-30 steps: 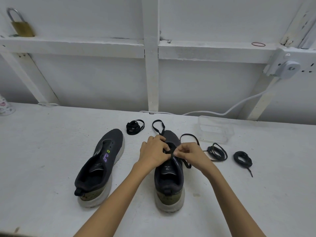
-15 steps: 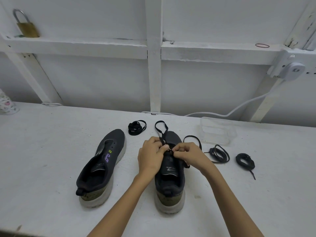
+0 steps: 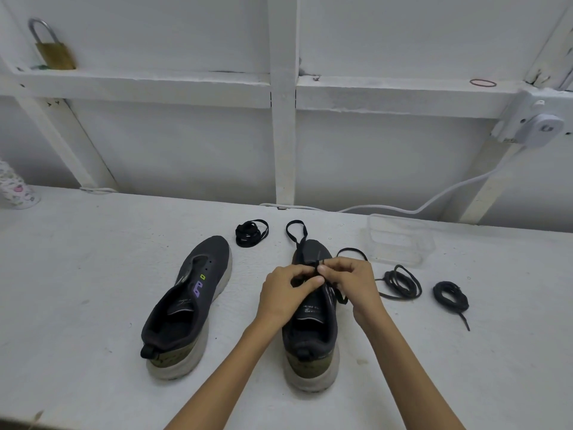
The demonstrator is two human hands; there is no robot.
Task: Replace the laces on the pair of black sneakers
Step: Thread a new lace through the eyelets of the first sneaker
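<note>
Two black sneakers with pale soles stand on the white table, heels toward me. The left sneaker (image 3: pixel 189 301) has no lace in its eyelets. Over the right sneaker (image 3: pixel 313 330) my left hand (image 3: pixel 286 291) and my right hand (image 3: pixel 353 282) meet, and both pinch a flat black lace (image 3: pixel 296 232) at the eyelets. One end of it loops past the toe, another loop shows to the right of the shoe. My hands hide the eyelet rows.
A coiled flat lace (image 3: pixel 249 232) lies beyond the left sneaker. Two coiled round laces (image 3: pixel 401 282) (image 3: pixel 449 294) lie to the right. A clear plastic box (image 3: pixel 398 240) stands behind them. A white cable (image 3: pixel 434 200) runs along the wall, and a patterned cup (image 3: pixel 15 187) stands far left.
Both hands have moved slightly toward the toe along the right sneaker's eyelets while keeping hold of the lace. The sneakers and the loose laces have not moved.
</note>
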